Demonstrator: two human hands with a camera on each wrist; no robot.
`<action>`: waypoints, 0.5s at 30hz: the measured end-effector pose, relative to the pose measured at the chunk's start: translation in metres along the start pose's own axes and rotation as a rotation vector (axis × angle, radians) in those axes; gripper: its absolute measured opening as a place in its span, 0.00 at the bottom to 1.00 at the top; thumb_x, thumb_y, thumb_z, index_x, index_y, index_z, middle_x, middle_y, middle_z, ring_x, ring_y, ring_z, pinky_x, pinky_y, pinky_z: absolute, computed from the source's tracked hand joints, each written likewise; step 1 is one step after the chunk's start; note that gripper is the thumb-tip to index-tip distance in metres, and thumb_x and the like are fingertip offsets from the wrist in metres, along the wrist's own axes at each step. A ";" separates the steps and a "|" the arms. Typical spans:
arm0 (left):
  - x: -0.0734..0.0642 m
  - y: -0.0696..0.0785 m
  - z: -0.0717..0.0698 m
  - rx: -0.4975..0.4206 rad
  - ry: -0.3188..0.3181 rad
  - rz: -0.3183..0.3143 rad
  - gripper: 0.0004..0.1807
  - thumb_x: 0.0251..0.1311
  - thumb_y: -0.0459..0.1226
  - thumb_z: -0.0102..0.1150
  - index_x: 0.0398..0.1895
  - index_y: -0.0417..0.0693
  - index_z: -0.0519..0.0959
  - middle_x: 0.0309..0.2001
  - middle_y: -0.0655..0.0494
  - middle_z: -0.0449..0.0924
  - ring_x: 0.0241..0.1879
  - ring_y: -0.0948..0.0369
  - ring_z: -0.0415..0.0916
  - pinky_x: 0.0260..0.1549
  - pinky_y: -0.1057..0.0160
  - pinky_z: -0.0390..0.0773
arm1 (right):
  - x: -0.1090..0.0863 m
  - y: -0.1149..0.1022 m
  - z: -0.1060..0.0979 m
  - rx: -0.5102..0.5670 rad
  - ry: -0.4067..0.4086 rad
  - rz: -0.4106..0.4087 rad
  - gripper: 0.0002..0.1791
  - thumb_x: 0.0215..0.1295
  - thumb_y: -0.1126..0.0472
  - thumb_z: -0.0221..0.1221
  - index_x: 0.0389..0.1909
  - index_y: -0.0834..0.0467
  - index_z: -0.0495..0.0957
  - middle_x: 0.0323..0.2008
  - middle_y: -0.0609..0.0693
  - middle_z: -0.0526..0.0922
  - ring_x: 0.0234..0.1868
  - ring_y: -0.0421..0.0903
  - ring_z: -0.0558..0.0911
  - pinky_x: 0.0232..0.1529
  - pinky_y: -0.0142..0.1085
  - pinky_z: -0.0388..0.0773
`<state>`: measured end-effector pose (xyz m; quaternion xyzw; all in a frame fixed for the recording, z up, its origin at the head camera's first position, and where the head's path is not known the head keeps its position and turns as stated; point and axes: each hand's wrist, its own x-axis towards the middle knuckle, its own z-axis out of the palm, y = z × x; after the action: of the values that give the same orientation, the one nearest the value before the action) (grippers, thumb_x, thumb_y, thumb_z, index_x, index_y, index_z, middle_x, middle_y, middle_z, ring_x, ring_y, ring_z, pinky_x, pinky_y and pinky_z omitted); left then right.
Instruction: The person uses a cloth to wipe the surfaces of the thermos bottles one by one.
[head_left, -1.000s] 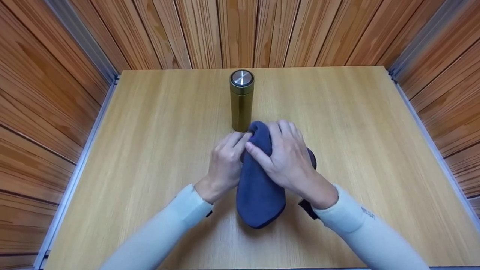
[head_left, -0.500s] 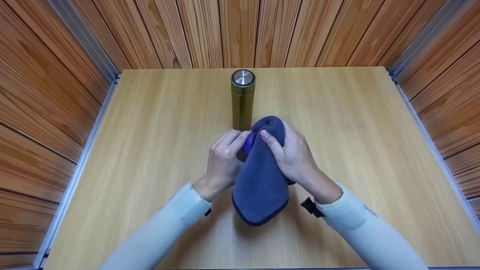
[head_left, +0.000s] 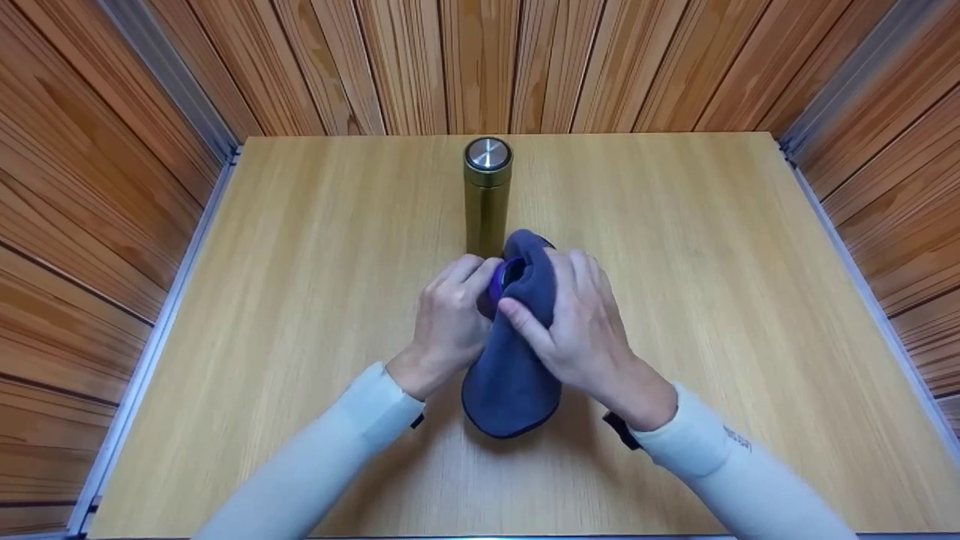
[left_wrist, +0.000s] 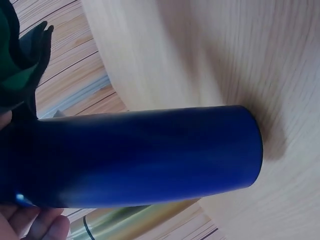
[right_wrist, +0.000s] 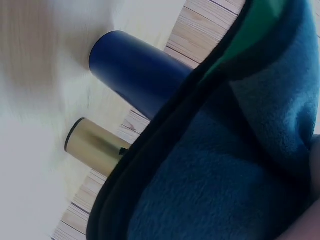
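Note:
My left hand [head_left: 454,319] grips a blue-purple bottle [left_wrist: 155,155] near its top. Only a sliver of that bottle shows in the head view, between hand and cloth; its base is close over the table in the left wrist view. A dark grey-blue cloth [head_left: 514,382] with a dark edge, green on its other face, is bunched over the bottle's top and hangs toward me. With thumb in front and fingers behind, my right hand [head_left: 585,322] holds the cloth against the bottle. The cloth hides most of the bottle from above.
Just beyond the hands a gold bottle [head_left: 486,210] with a silver-topped lid stands upright on the wooden table [head_left: 315,247]. Wood-plank walls [head_left: 480,67] with metal corner posts enclose the table at the back and both sides.
The right hand has turned with the cloth around the bottle's top, swinging right and then back. More of the blue-purple bottle shows beside the left hand, which has barely moved.

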<state>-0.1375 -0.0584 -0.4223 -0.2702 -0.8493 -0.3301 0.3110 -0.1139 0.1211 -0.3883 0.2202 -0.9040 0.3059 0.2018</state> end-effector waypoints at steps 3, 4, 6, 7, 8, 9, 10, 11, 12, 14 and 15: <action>0.001 0.002 0.002 0.030 0.021 0.037 0.14 0.61 0.33 0.70 0.48 0.36 0.85 0.36 0.47 0.82 0.33 0.53 0.79 0.39 0.60 0.85 | 0.003 -0.004 0.000 -0.079 -0.010 -0.014 0.38 0.69 0.37 0.58 0.63 0.65 0.72 0.46 0.58 0.76 0.43 0.54 0.70 0.42 0.43 0.66; 0.000 0.002 0.002 0.037 0.033 0.051 0.13 0.62 0.33 0.70 0.48 0.36 0.85 0.36 0.47 0.82 0.33 0.53 0.78 0.38 0.60 0.85 | 0.004 -0.005 0.000 -0.093 -0.016 -0.011 0.37 0.69 0.37 0.58 0.63 0.65 0.73 0.47 0.59 0.76 0.43 0.54 0.70 0.42 0.44 0.66; 0.000 0.003 0.004 0.050 0.062 0.079 0.11 0.62 0.31 0.68 0.47 0.35 0.86 0.35 0.47 0.82 0.32 0.53 0.78 0.36 0.59 0.84 | 0.007 -0.008 -0.001 -0.105 -0.028 0.009 0.36 0.69 0.37 0.57 0.60 0.65 0.74 0.46 0.58 0.76 0.42 0.54 0.70 0.42 0.44 0.66; -0.001 0.003 0.005 0.052 0.077 0.091 0.12 0.62 0.31 0.69 0.47 0.35 0.86 0.35 0.47 0.82 0.32 0.53 0.79 0.36 0.59 0.84 | 0.008 -0.010 -0.002 -0.105 -0.034 0.023 0.34 0.70 0.38 0.57 0.58 0.65 0.75 0.44 0.57 0.76 0.42 0.54 0.70 0.41 0.43 0.66; -0.001 0.003 0.006 0.054 0.091 0.100 0.12 0.61 0.32 0.69 0.47 0.35 0.86 0.35 0.47 0.83 0.32 0.53 0.79 0.35 0.59 0.83 | 0.010 -0.011 -0.003 -0.105 -0.041 0.038 0.33 0.70 0.38 0.57 0.57 0.65 0.75 0.43 0.57 0.76 0.41 0.54 0.70 0.40 0.43 0.66; -0.002 0.003 0.006 0.055 0.105 0.108 0.12 0.61 0.31 0.69 0.47 0.35 0.86 0.35 0.47 0.83 0.33 0.53 0.79 0.35 0.58 0.83 | 0.012 -0.012 -0.004 -0.104 -0.049 0.056 0.32 0.70 0.39 0.57 0.55 0.64 0.76 0.41 0.56 0.76 0.40 0.54 0.70 0.39 0.43 0.66; -0.003 0.002 0.007 0.055 0.115 0.114 0.12 0.61 0.31 0.69 0.47 0.35 0.86 0.35 0.47 0.83 0.33 0.53 0.79 0.36 0.58 0.83 | 0.014 -0.013 -0.005 -0.104 -0.057 0.074 0.31 0.70 0.39 0.57 0.54 0.64 0.76 0.39 0.55 0.76 0.38 0.53 0.70 0.38 0.42 0.66; -0.003 0.002 0.008 0.054 0.124 0.120 0.12 0.61 0.31 0.68 0.47 0.36 0.86 0.36 0.47 0.83 0.34 0.52 0.80 0.37 0.58 0.84 | 0.016 -0.014 -0.006 -0.103 -0.065 0.093 0.29 0.70 0.40 0.57 0.52 0.63 0.77 0.37 0.54 0.76 0.37 0.53 0.70 0.36 0.42 0.66; -0.004 0.002 0.008 0.051 0.131 0.125 0.12 0.61 0.31 0.68 0.47 0.36 0.86 0.36 0.48 0.84 0.35 0.52 0.81 0.38 0.58 0.84 | 0.018 -0.015 -0.007 -0.101 -0.074 0.111 0.28 0.69 0.40 0.58 0.50 0.63 0.77 0.36 0.53 0.75 0.36 0.52 0.71 0.35 0.41 0.66; -0.005 0.003 0.010 0.056 0.144 0.138 0.10 0.62 0.31 0.66 0.46 0.37 0.86 0.36 0.48 0.84 0.35 0.53 0.81 0.38 0.58 0.84 | 0.023 -0.015 -0.008 -0.096 -0.092 0.145 0.25 0.68 0.41 0.58 0.46 0.61 0.77 0.32 0.52 0.75 0.33 0.51 0.71 0.32 0.41 0.65; -0.006 0.003 0.010 0.061 0.150 0.147 0.10 0.63 0.30 0.65 0.46 0.37 0.86 0.36 0.48 0.83 0.35 0.53 0.81 0.37 0.58 0.84 | 0.026 -0.015 -0.009 -0.086 -0.102 0.165 0.23 0.68 0.42 0.59 0.44 0.60 0.77 0.30 0.51 0.74 0.31 0.51 0.71 0.30 0.41 0.65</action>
<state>-0.1355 -0.0506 -0.4312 -0.2966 -0.8112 -0.2995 0.4053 -0.1251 0.1092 -0.3620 0.1516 -0.9404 0.2709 0.1389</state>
